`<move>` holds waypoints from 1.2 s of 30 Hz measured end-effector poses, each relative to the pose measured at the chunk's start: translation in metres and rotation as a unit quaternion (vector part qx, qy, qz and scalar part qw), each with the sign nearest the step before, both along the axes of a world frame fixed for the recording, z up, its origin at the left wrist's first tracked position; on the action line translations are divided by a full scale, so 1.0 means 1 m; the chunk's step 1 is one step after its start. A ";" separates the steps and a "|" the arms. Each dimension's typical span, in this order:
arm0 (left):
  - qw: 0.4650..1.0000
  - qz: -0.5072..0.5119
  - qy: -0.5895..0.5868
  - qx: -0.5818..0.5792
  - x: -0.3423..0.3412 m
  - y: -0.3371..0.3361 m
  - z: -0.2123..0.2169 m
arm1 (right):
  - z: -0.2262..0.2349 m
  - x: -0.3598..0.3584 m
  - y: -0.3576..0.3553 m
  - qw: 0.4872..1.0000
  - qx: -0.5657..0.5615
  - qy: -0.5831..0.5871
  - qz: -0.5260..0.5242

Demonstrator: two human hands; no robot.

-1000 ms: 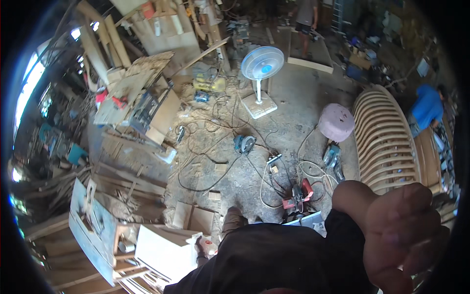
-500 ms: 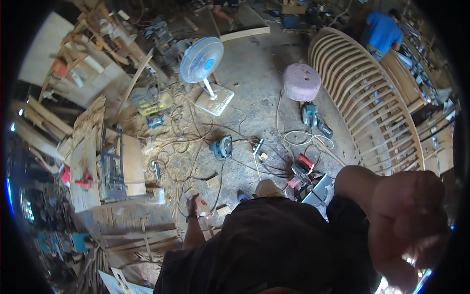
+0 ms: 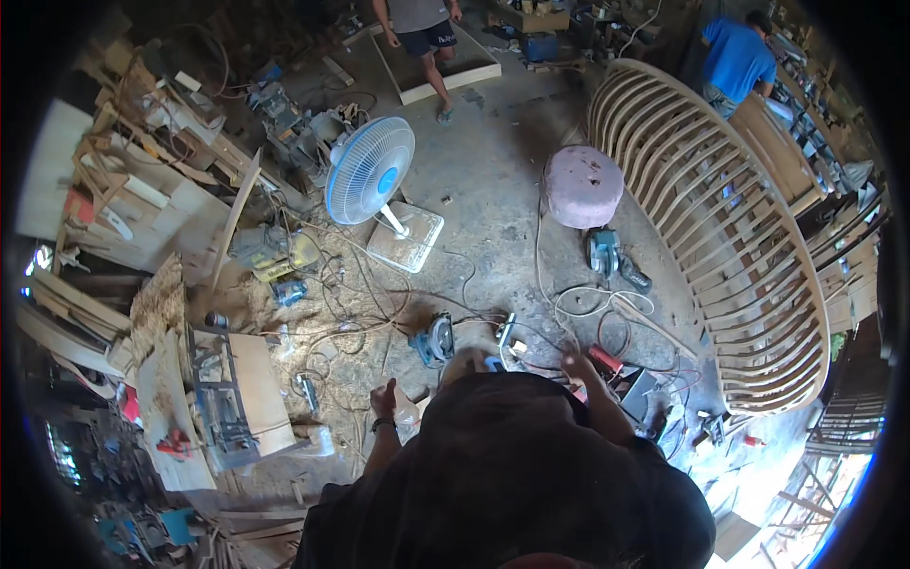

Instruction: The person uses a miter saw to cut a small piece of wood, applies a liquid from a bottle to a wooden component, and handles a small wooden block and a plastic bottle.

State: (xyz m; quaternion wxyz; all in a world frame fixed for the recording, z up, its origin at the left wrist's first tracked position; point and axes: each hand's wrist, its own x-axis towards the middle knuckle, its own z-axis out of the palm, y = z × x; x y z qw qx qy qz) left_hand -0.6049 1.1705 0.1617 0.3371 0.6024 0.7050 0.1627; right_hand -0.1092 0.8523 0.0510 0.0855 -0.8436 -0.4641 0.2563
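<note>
My left hand (image 3: 384,399), with a dark band at the wrist, hangs low beside my body, above the floor. Its fingers look loosely curled but are too small to make out. A pale see-through piece (image 3: 407,411) shows right beside it; whether they touch is unclear. My right hand (image 3: 576,366) is lowered in front of me, nearest a red power tool (image 3: 605,358) and a dark open case (image 3: 637,394). Whether it touches either cannot be told, and its fingers are indistinct. A teal circular saw (image 3: 436,339) lies on the floor between both hands, farther forward.
A standing fan (image 3: 372,171), a pink round stool (image 3: 584,187) and another teal tool (image 3: 603,251) are ahead. A large curved slatted wooden frame (image 3: 706,218) lines the right. Cords (image 3: 607,302) cross the floor. A person (image 3: 428,28) walks at the back; another in blue (image 3: 739,62) bends at right.
My right hand has dropped from close in front of the camera to beside the red tool. The view has shifted, and the person at the back shows more fully.
</note>
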 end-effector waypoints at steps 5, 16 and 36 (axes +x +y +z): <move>0.974 0.044 0.064 -0.213 -0.029 0.064 -0.044 | -0.034 -0.009 -0.005 0.861 -0.175 0.296 -0.376; 0.995 -0.080 0.047 0.042 0.146 0.274 0.003 | 0.063 0.045 0.219 0.807 -0.013 0.406 -0.429; 0.879 -0.390 -0.223 0.162 0.617 0.621 0.116 | 0.007 0.342 0.530 0.765 -0.074 0.423 -0.480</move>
